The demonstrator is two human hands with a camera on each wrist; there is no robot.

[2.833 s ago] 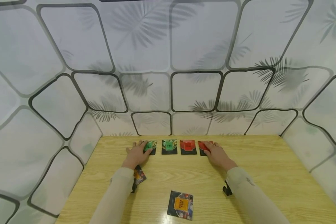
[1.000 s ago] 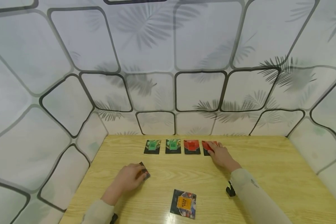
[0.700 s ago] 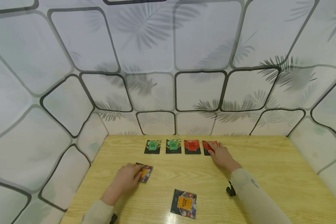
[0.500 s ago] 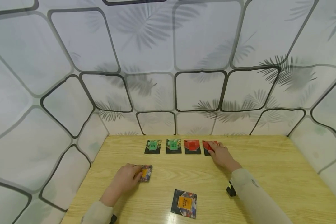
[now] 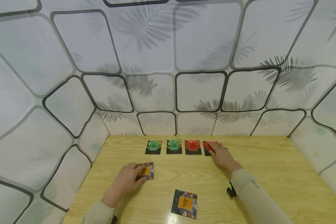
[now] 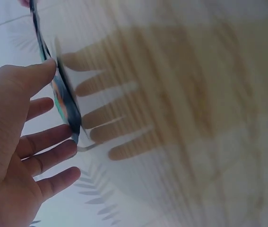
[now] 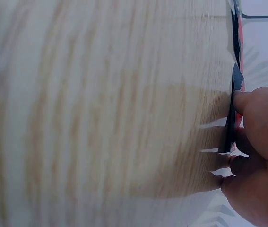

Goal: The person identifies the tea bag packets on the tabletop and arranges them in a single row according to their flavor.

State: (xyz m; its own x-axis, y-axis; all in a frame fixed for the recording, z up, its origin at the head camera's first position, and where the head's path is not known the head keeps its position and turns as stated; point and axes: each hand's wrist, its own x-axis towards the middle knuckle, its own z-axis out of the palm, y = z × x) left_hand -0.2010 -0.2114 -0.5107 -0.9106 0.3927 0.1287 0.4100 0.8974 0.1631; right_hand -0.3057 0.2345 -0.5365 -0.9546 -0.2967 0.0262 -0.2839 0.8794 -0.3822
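My left hand (image 5: 128, 179) rests at the left part of an orange-labelled packet (image 5: 149, 171) on the wooden table. Its index finger lies across the packet while the thumb touches the near edge. In the left wrist view the fingers (image 6: 53, 152) are spread and fairly straight beside the packet (image 6: 66, 101). My right hand (image 5: 221, 156) lies over the rightmost red packet (image 5: 207, 151), partly hiding it. From the right wrist the thumb (image 7: 243, 100) shows against that packet's near edge (image 7: 231, 127).
Two green-labelled packets (image 5: 153, 147) and another red packet (image 5: 193, 147) stand in one row with the covered red one, along the back. A second orange-labelled packet (image 5: 184, 203) lies slightly askew near the front. Patterned fabric walls (image 5: 198, 93) enclose the table (image 5: 257, 183).
My left hand has left the leftmost green packet and come back to the orange packet, which has turned straighter and shifted a little right. The right hand has stayed on the red packet.
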